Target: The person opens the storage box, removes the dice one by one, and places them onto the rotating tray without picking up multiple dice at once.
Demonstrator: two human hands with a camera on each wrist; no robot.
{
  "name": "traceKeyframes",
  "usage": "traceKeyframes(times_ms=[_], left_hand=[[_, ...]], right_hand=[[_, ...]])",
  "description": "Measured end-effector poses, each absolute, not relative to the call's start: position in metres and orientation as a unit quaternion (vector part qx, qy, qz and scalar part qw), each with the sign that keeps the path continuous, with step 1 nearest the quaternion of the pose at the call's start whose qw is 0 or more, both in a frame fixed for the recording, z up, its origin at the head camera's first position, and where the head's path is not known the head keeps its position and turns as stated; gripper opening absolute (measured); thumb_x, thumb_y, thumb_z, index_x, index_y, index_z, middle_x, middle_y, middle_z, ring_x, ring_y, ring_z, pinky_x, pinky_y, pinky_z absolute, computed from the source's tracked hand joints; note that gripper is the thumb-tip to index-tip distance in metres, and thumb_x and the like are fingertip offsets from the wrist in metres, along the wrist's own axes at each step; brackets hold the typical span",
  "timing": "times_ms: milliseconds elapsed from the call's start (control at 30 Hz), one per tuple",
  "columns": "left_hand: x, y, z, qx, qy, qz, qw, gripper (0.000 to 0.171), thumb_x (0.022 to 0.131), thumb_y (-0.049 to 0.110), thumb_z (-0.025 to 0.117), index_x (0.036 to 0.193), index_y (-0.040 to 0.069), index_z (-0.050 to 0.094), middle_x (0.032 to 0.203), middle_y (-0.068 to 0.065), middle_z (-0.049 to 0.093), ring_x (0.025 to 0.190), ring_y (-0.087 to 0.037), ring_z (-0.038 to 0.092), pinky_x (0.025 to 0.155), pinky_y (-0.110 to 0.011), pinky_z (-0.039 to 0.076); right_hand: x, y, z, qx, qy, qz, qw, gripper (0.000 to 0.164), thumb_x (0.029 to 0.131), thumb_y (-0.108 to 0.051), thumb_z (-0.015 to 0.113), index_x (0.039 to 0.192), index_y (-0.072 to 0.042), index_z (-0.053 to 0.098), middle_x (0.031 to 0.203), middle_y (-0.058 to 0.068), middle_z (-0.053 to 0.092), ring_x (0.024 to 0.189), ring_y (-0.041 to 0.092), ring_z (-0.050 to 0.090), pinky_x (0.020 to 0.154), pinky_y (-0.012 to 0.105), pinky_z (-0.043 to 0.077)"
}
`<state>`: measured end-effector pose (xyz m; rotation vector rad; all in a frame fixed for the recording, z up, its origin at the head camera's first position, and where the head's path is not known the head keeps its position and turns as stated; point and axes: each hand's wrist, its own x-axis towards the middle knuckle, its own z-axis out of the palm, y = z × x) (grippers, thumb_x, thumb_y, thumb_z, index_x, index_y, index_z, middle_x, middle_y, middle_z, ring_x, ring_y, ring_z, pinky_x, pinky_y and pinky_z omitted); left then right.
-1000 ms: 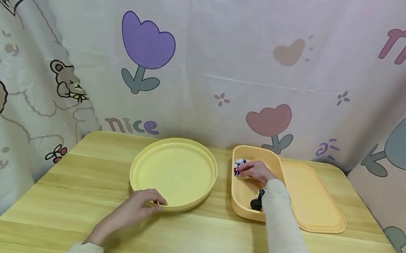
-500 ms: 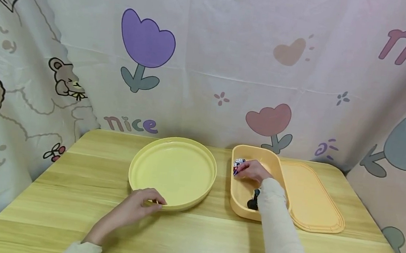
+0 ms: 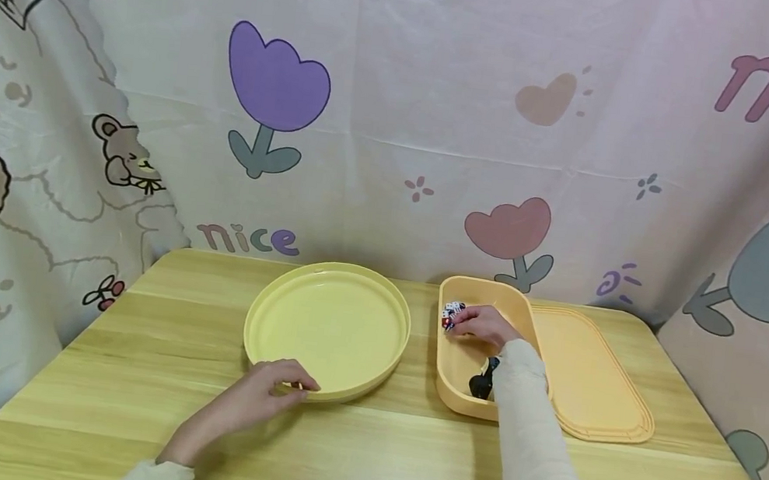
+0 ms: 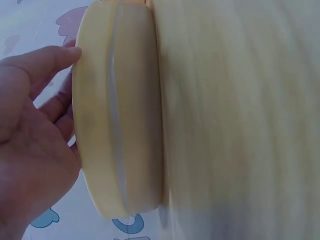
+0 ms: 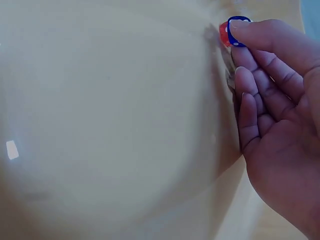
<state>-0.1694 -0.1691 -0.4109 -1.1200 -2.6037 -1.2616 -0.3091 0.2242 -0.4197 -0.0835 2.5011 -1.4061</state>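
Observation:
A round yellow tray (image 3: 329,328) stands left of centre on the table. My left hand (image 3: 266,393) holds its near rim; in the left wrist view the thumb presses the outer wall (image 4: 92,115) and the other fingers go behind the rim. My right hand (image 3: 490,326) reaches into an orange-yellow rectangular box (image 3: 460,377). There a blue die (image 5: 231,38) with white dots is pinched between thumb and fingertips, and a red die (image 5: 223,35) shows right behind it. Several dice (image 3: 452,310), some of them white, are gathered against the box's left wall, partly hidden by the fingers.
The flat lid (image 3: 595,379) lies to the right of the box, close against it. A black device (image 3: 482,385) sits at the right wrist, over the box's near end. Behind the wooden table (image 3: 368,465) hangs a printed curtain (image 3: 383,115).
The right fingers have shifted only slightly at the dice by the box's left wall. My left hand keeps its place on the tray rim.

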Motion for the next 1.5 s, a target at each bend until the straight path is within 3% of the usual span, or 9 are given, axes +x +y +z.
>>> traceKeyframes(times_ms=[167,367,700,967,1233,1500], left_hand=[[-0.171,-0.171,-0.411,-0.354,-0.839,-0.413,0.002,0.013,0.089,0.004,0.067,0.099,0.009,0.072,0.093,0.004,0.067,0.086,-0.007,0.059,0.075,-0.028,0.051],[-0.172,-0.169,-0.412,-0.369,-0.827,-0.424,0.001,0.012,0.089,0.003,0.067,0.099,0.006,0.072,0.093,0.001,0.068,0.085,-0.009,0.059,0.074,-0.029,0.051],[-0.18,-0.175,-0.406,-0.363,-0.838,-0.405,-0.036,0.012,0.086,0.004,0.07,0.096,0.006,0.075,0.092,0.003,0.07,0.084,-0.006,0.061,0.072,-0.027,0.051],[-0.183,-0.175,-0.407,-0.363,-0.84,-0.4,-0.049,0.012,0.089,0.006,0.068,0.098,0.01,0.075,0.094,0.005,0.069,0.085,-0.006,0.06,0.074,-0.027,0.048],[-0.183,-0.175,-0.409,-0.365,-0.843,-0.392,-0.05,0.012,0.09,0.006,0.067,0.099,0.011,0.072,0.092,0.012,0.066,0.083,-0.005,0.055,0.07,-0.026,0.046],[-0.183,-0.175,-0.41,-0.354,-0.846,-0.394,-0.055,0.01,0.09,0.014,0.068,0.099,0.014,0.072,0.092,0.01,0.066,0.084,-0.005,0.055,0.071,-0.026,0.046]], right_hand=[[-0.311,0.225,-0.417,-0.038,0.864,-0.483,0.136,0.012,0.082,-0.006,0.073,0.09,0.0,0.068,0.086,0.002,0.064,0.083,0.015,0.054,0.076,0.026,0.046],[-0.309,0.234,-0.414,-0.07,0.839,-0.521,0.145,0.02,0.084,-0.001,0.069,0.101,0.01,0.066,0.087,0.003,0.066,0.08,0.013,0.057,0.075,0.028,0.048],[-0.301,0.243,-0.368,-0.102,0.866,-0.481,0.092,0.023,0.085,-0.009,0.072,0.102,0.006,0.067,0.093,0.005,0.068,0.09,0.016,0.058,0.095,0.043,0.04],[-0.274,0.226,-0.343,-0.065,0.877,-0.473,0.047,0.022,0.086,-0.009,0.071,0.102,0.006,0.065,0.089,0.004,0.065,0.086,0.018,0.057,0.086,0.038,0.042],[-0.239,0.195,-0.336,-0.114,0.861,-0.495,-0.012,0.019,0.083,-0.003,0.072,0.098,0.007,0.066,0.084,0.004,0.067,0.078,0.012,0.06,0.074,0.025,0.049],[-0.218,0.154,-0.338,-0.153,0.834,-0.53,-0.023,0.015,0.082,0.002,0.07,0.095,0.007,0.066,0.082,0.005,0.064,0.076,0.017,0.058,0.069,0.025,0.049]])
